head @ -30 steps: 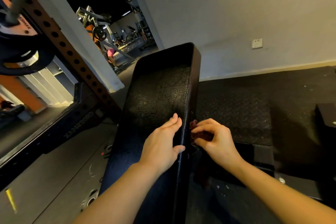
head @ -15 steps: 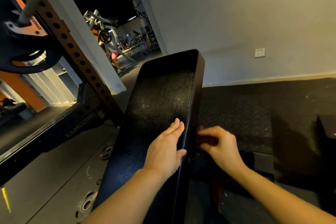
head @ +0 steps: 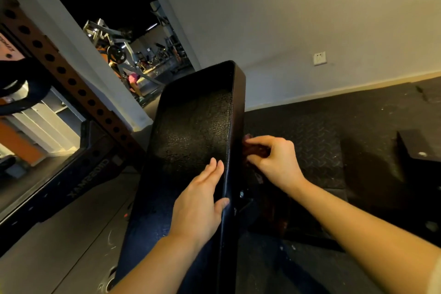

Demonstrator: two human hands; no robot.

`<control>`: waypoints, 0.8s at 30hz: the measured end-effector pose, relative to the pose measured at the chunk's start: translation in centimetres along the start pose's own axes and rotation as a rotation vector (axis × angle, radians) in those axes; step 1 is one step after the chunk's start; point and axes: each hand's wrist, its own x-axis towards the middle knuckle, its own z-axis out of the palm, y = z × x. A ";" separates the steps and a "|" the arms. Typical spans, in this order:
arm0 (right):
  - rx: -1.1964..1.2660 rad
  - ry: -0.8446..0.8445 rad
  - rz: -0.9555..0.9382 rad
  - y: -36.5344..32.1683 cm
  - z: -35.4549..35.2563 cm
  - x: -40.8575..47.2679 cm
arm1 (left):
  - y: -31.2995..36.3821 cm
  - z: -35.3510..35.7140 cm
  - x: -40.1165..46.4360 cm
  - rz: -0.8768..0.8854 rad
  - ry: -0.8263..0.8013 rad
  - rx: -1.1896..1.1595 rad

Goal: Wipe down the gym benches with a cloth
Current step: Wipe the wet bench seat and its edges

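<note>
A long black padded bench (head: 191, 131) runs away from me down the middle of the view, its textured top faintly shiny. My left hand (head: 200, 203) lies flat on the pad near its right edge, fingers straight, thumb hooked over the edge. My right hand (head: 274, 160) grips a small dark red cloth (head: 254, 149) and holds it against the bench's right side wall. Most of the cloth is hidden inside the fingers.
An orange perforated rack upright (head: 71, 83) with a black weight plate (head: 21, 88) stands to the left. A black rack base beam (head: 78, 174) lies on the grey floor. Black diamond-pattern rubber matting (head: 310, 131) covers the floor right. A dark box (head: 420, 150) sits far right. A wall socket (head: 319, 58) is on the white wall.
My right hand with the cloth has slid farther along the bench's right side, away from me. My left hand has stayed flat on the pad. The camera has shifted slightly.
</note>
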 end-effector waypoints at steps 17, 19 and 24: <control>0.085 -0.149 0.135 -1.4 2.0 -0.8 | 0.3 0.2 -0.6 -0.031 0.007 -0.036; -0.047 -0.184 0.064 -1.6 1.8 -2.7 | 0.3 0.1 -0.7 -0.035 -0.002 -0.072; -0.205 -0.087 -0.311 -3.5 0.4 -3.7 | -1.1 -1.1 -0.6 -0.037 -0.053 -0.220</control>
